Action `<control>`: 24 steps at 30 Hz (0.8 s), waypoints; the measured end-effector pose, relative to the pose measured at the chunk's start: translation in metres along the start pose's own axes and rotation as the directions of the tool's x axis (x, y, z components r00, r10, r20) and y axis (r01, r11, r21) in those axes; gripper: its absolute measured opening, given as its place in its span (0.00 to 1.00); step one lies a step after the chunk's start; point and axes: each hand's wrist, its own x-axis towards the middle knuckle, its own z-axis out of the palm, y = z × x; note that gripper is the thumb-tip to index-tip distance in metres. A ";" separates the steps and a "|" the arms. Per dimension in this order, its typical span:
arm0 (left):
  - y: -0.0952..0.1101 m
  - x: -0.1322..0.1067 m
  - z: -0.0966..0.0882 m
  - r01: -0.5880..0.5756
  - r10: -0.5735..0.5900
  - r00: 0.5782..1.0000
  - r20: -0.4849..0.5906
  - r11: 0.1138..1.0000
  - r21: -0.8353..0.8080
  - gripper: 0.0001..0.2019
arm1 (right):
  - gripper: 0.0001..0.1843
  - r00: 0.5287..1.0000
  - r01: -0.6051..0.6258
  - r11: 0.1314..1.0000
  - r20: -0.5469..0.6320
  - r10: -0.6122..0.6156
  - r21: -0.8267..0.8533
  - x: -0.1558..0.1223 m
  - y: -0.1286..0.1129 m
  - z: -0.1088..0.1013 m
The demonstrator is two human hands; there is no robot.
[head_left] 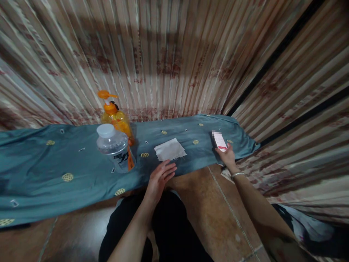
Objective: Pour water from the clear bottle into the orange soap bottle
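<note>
My left hand (160, 178) hovers over the front edge of a teal cloth (68, 160), fingers stretched out and apart, holding nothing. Just beyond its fingertips lies a white square wipe (170, 149). My right hand (227, 155) grips a phone (219, 141) with a white and red screen, resting it on the cloth's right end. A silver bracelet circles that wrist.
A clear plastic water bottle (114, 147) with a white cap stands left of the wipe, an orange pump soap bottle (116, 116) right behind it. Striped curtains (174, 54) hang behind and to the right. Brown floor tiles (207, 211) and my dark-clothed legs are below.
</note>
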 end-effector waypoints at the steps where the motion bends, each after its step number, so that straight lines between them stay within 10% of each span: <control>1: 0.002 -0.001 -0.001 -0.007 0.007 1.000 -0.003 1.000 0.006 0.23 | 0.52 1.000 -0.012 0.999 -0.005 0.012 -0.034 0.012 0.002 -0.003; 24: 0.031 -0.033 -0.031 -0.050 0.063 0.994 -0.095 0.990 0.132 0.23 | 0.24 0.988 -0.151 0.906 -0.028 0.152 -0.395 0.139 0.024 0.008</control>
